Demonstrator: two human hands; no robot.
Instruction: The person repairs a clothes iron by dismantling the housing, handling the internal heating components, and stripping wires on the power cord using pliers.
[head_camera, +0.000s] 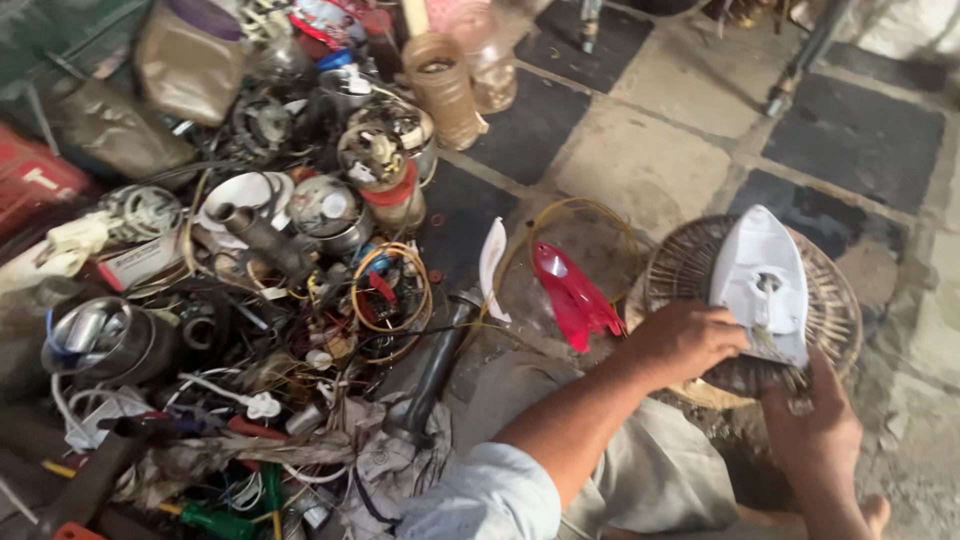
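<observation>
The left hand's fingers (738, 335) vanish behind the white iron body (765, 280).

Worn checkered floor (640, 150) w/ dark & pale tiles, metal leg (800, 60), dim light

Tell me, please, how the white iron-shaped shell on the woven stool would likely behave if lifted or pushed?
The white shell looks like hollow moulded plastic, so probably stiff and light. It lies on the woven stool, steadied by the left hand and right hand; its smooth surface might slide. The pointed tip could crack if dropped.
</observation>
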